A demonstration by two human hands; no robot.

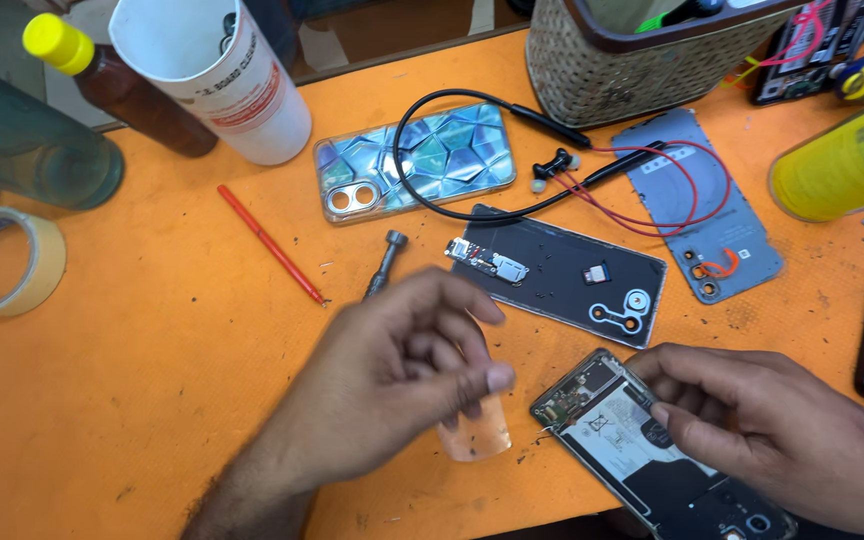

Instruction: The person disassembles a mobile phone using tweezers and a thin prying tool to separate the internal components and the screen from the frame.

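Head view, looking down on an orange surface (152,400). Nearest, the right hand (762,430) rests on an opened phone (642,450) at the lower right edge, its fingers curled loosely over the exposed battery and upper frame, steadying it rather than clamping it. The left hand (402,370) hovers just left of the phone, slightly blurred; thumb and fingertips pinch a small clear strip (474,435) that hangs below them. So the left grip is closed on the strip, while the right grip is half open and lying on the phone.

Just beyond the hands lies a dark panel (572,280) carrying a small circuit board (487,260) and tiny parts. A metal screwdriver (384,262) and a red stick (270,243) lie to its left. Farther back sit a shiny patterned phone case (412,160), black earphones (552,165) with a looped cable, and a grey back cover (702,210) crossed by red wires.

At the far edge stand a white tub (222,80), a brown bottle (122,85) with a yellow cap, and a woven basket (632,60). A tape roll (2,262) lies far left, a yellow can (847,160) far right.
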